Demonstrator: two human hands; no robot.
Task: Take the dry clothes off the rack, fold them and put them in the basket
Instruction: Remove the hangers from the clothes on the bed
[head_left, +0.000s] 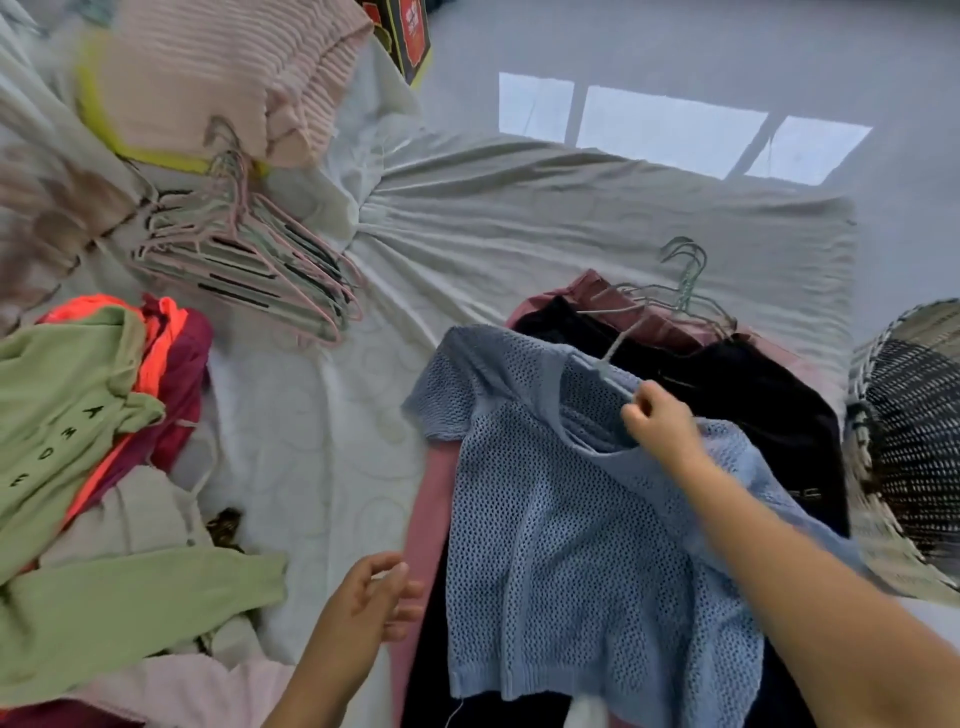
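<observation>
Centrally, open-mesh blue knit top (571, 519)

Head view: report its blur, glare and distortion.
Head view: motion blur smears the pink sweater and hangers at upper left; the blue mesh top is fairly sharp; window light glares on the floor; wide-angle bending warps the basket at the right edge.

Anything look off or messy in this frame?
Minor only: a loose thread dangles from the hem of the blue knit top, and the clothes at left lie in an unfolded heap. The woven basket seems tipped on its side.
</observation>
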